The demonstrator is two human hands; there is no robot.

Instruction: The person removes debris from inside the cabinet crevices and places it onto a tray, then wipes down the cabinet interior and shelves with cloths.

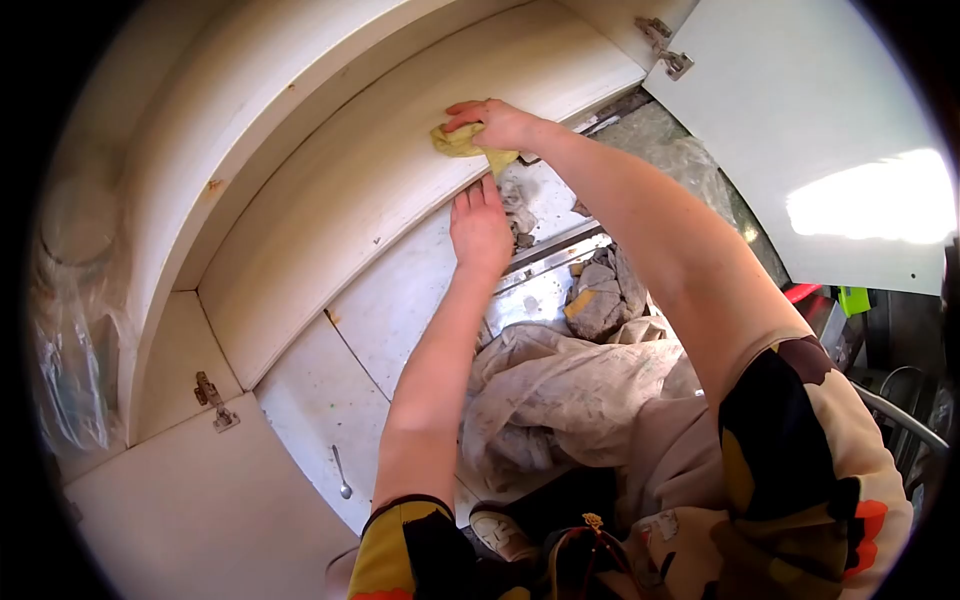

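Note:
A yellow cloth (458, 140) lies bunched on the cream cabinet shelf (350, 160), close to its front edge. My right hand (502, 126) reaches in from the right and grips it, fingers bent over the top, while one corner hangs over the edge. Just below, my left hand (481, 228) rests with stretched fingers against the shelf's front edge, beneath the hanging corner. It holds nothing that I can see; its fingertips are partly hidden.
Cabinet doors stand open at the left (190, 500) and right (830, 130). A spoon (342, 475) lies on the white floor. Dirty fabric (540, 385) and a crumpled grey rag (605, 295) lie near my legs. Plastic wrap (75, 340) hangs at the far left.

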